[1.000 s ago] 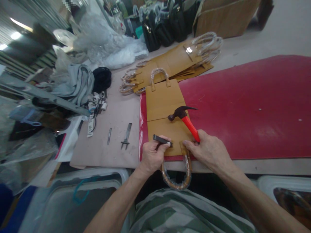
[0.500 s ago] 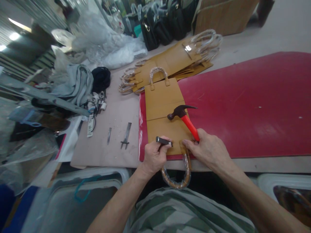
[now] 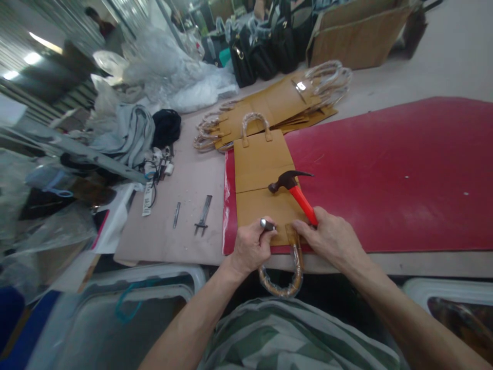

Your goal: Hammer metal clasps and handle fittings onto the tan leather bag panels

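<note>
A tan leather bag panel point(image 3: 254, 172) lies on the red mat, with a plastic-wrapped handle at each end. The near handle point(image 3: 283, 292) hangs past the table's front edge. My left hand point(image 3: 250, 245) is closed around a short dark metal punch point(image 3: 267, 224), held over the panel beside that handle's left base. In my right hand point(image 3: 334, 234) is a claw hammer point(image 3: 298, 192) with a red-orange grip and dark head; its head hovers over or rests on the panel, I cannot tell which. My right thumb touches the right handle tab point(image 3: 291, 234).
Behind the panel lies a stack of similar tan panels point(image 3: 265, 105). Wing dividers point(image 3: 203, 216) and a thin metal rod point(image 3: 176, 215) lie to the left. Black handbags point(image 3: 242, 56) and a cardboard box point(image 3: 354, 38) stand at the back. Plastic bins point(image 3: 185, 272) flank me below the table.
The view has shifted slightly, so the table appears lower. My left hand has tipped the punch more upright, its end now facing me. The right hand still holds the hammer in nearly the same place.
</note>
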`<action>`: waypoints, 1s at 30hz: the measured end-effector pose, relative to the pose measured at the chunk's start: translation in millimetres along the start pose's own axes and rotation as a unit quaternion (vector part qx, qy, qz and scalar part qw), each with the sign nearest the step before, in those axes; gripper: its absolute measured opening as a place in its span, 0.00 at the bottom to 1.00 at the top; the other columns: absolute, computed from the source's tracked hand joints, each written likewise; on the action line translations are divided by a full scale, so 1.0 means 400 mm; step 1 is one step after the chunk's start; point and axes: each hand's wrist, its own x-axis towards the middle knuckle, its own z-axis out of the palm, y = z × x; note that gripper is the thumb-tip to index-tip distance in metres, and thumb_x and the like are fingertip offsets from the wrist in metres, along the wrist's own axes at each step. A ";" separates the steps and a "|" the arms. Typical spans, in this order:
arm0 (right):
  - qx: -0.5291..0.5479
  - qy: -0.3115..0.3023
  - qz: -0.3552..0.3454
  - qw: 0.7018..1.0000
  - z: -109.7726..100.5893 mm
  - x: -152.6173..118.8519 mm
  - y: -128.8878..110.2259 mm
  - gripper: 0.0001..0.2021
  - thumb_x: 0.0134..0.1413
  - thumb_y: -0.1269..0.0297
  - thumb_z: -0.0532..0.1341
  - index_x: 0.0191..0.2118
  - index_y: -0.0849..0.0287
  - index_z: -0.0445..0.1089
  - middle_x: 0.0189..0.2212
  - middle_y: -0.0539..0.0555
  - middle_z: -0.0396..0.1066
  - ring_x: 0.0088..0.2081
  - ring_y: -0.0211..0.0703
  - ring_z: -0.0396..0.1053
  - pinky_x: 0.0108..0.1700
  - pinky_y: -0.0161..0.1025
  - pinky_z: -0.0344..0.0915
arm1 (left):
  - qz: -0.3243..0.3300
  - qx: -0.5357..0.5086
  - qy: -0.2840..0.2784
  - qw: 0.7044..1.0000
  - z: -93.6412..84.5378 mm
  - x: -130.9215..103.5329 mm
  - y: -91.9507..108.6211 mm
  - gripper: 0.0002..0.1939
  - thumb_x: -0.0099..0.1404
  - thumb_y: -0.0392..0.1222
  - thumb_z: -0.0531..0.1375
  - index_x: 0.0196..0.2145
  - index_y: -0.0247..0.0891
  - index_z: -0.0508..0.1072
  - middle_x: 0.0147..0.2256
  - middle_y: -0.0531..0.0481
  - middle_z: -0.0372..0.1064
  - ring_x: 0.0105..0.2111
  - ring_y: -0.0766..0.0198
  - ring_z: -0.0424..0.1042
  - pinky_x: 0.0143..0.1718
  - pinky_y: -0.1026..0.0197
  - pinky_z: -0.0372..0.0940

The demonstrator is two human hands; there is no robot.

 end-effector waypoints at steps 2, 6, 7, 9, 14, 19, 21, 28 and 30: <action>0.054 0.015 -0.012 0.998 0.006 0.009 0.012 0.15 0.60 0.48 0.52 0.31 0.54 0.60 0.23 0.53 0.66 0.26 0.46 0.64 0.29 0.39 0.48 | -0.015 -0.003 0.001 1.000 0.002 0.002 0.003 0.07 0.67 0.32 0.59 0.41 0.38 0.74 0.35 0.47 0.79 0.36 0.61 0.80 0.40 0.64 0.74; 0.138 0.027 -0.045 0.989 -0.006 0.012 0.021 0.17 0.61 0.50 0.46 0.25 0.52 0.55 0.20 0.50 0.61 0.23 0.41 0.59 0.28 0.38 0.50 | -0.023 -0.008 0.004 1.000 0.006 0.004 0.005 0.07 0.66 0.32 0.58 0.40 0.38 0.73 0.35 0.47 0.79 0.35 0.59 0.80 0.38 0.62 0.74; 0.143 0.031 -0.054 0.988 -0.017 0.005 0.019 0.18 0.61 0.49 0.46 0.24 0.52 0.55 0.20 0.50 0.61 0.23 0.41 0.59 0.27 0.38 0.51 | -0.022 -0.007 0.001 1.000 0.007 0.004 0.004 0.07 0.66 0.32 0.58 0.41 0.38 0.73 0.35 0.46 0.79 0.35 0.59 0.81 0.39 0.61 0.74; 0.150 0.048 -0.077 0.984 -0.049 -0.018 0.009 0.18 0.62 0.49 0.46 0.24 0.52 0.54 0.19 0.49 0.60 0.23 0.41 0.59 0.27 0.38 0.52 | -0.019 -0.005 -0.005 1.000 0.008 0.004 0.002 0.07 0.66 0.33 0.58 0.41 0.38 0.73 0.35 0.45 0.79 0.35 0.57 0.81 0.38 0.60 0.74; 0.132 0.113 -0.145 0.974 -0.159 -0.112 -0.024 0.17 0.64 0.50 0.48 0.26 0.51 0.54 0.15 0.45 0.56 0.17 0.38 0.55 0.23 0.37 0.48 | -0.013 0.000 -0.023 1.000 0.008 0.004 0.001 0.09 0.65 0.33 0.57 0.42 0.38 0.73 0.35 0.46 0.78 0.34 0.57 0.80 0.37 0.60 0.73; 0.040 0.209 -0.271 0.939 -0.247 -0.195 -0.039 0.16 0.67 0.54 0.51 0.27 0.50 0.54 0.13 0.41 0.52 0.12 0.36 0.50 0.18 0.37 0.45 | -0.045 0.007 -0.028 0.999 0.013 0.004 0.000 0.07 0.64 0.32 0.58 0.39 0.39 0.73 0.34 0.47 0.78 0.35 0.57 0.79 0.37 0.60 0.71; -0.003 0.228 -0.314 0.922 -0.265 -0.218 -0.042 0.15 0.69 0.55 0.51 0.28 0.51 0.55 0.14 0.42 0.54 0.12 0.35 0.52 0.18 0.37 0.45 | -0.044 0.003 -0.030 0.999 0.016 0.004 -0.002 0.08 0.64 0.32 0.58 0.40 0.40 0.73 0.35 0.47 0.78 0.36 0.57 0.79 0.38 0.61 0.71; -0.049 0.291 -0.322 0.900 -0.233 -0.239 -0.045 0.13 0.72 0.57 0.49 0.32 0.51 0.57 0.14 0.42 0.55 0.12 0.37 0.52 0.19 0.38 0.45 | -0.028 0.008 -0.024 0.999 0.017 0.004 -0.001 0.09 0.63 0.32 0.59 0.41 0.39 0.74 0.36 0.47 0.79 0.36 0.57 0.79 0.38 0.60 0.71; -0.089 0.270 -0.342 0.896 -0.221 -0.236 -0.036 0.15 0.72 0.57 0.48 0.31 0.51 0.56 0.14 0.43 0.56 0.12 0.37 0.53 0.19 0.38 0.44 | -0.038 0.011 -0.026 0.999 0.015 0.005 0.000 0.08 0.63 0.32 0.59 0.40 0.40 0.74 0.35 0.48 0.79 0.35 0.58 0.79 0.36 0.61 0.70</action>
